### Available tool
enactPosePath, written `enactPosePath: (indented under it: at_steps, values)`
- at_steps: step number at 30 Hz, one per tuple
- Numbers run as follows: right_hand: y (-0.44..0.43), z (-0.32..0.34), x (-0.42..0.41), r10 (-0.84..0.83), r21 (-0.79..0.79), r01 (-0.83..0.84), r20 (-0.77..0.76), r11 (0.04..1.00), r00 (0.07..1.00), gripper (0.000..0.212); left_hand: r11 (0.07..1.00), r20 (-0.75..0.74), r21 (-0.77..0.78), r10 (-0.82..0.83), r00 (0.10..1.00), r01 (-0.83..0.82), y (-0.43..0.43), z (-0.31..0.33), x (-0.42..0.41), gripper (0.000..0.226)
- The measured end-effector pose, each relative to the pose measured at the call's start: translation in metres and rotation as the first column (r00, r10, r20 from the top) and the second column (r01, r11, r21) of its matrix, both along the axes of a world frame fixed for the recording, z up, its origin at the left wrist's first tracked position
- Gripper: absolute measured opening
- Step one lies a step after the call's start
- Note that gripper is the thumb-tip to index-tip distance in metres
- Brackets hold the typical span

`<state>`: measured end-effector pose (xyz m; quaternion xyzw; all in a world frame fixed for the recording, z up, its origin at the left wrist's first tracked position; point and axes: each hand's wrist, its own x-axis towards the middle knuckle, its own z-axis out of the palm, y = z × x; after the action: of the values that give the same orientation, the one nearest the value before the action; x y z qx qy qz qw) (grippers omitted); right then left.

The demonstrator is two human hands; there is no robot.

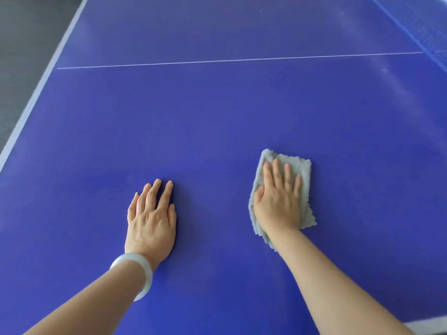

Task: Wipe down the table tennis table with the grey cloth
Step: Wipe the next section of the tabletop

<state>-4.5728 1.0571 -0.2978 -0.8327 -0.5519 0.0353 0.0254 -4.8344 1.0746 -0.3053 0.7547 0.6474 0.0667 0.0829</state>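
**Flat palm on folded cloth, table surface ahead**

Nearest the camera, two bare forearms reach in from the bottom of the frame, the left one wearing a pale bangle [135, 274] at the wrist. The left hand [151, 218] lies flat on the blue table tennis table [217, 117], fingers straight and close together, holding nothing. Right of centre, the right hand [278, 201] presses palm-down on the grey cloth [303, 171], fingers straight and slightly fanned. The cloth is folded into a rough rectangle that shows round the hand on all sides.

The cloth looks fluffy, soft and light. It should slide easily on the smooth top and may bunch or unfold at the edges, so broad palm pressure over its middle seems the best hold.

No containers are in view. A thin white line [242, 59] crosses the upper frame, and the net [430, 37] sits at upper right.
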Motion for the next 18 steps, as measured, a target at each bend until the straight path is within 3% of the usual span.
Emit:
enactPosePath:
  at_steps: [3,5,8,11,14,16,18]
  values:
    - [-0.037,-0.001,-0.022,0.42,0.042,-0.418,-0.073,0.908,0.905,0.06,1.0,-0.008,0.003,0.031,0.999,-0.031,0.0,0.001,0.005,0.055]
    - [-0.047,0.0,0.011,0.527,0.046,-0.525,-0.104,0.85,0.844,0.057,0.998,0.006,0.009,0.065,0.998,-0.065,-0.001,0.003,0.01,0.049]
    - [-0.034,0.001,0.097,0.386,0.017,-0.386,-0.041,0.922,0.921,0.059,0.994,0.025,0.004,0.109,0.994,-0.11,-0.003,0.003,0.018,0.049]
    - [-0.007,0.007,0.174,0.065,-0.042,-0.065,0.012,0.997,0.998,0.058,0.994,0.017,0.016,0.11,0.994,-0.111,-0.004,0.002,0.02,0.049]
    - [0.015,0.01,0.16,-0.222,-0.042,0.221,-0.019,0.974,0.975,0.059,0.991,0.029,0.034,0.128,0.991,-0.129,-0.003,0.003,0.028,0.047]
    - [0.009,0.002,0.108,-0.109,0.009,0.109,-0.036,0.994,0.993,0.061,0.995,0.063,0.044,0.09,0.994,-0.093,0.001,0.006,0.047,0.043]
    - [-0.015,-0.004,0.059,0.245,0.052,-0.242,-0.051,0.969,0.968,0.061,0.999,0.087,0.046,-0.014,0.996,0.01,0.01,0.009,0.079,0.049]
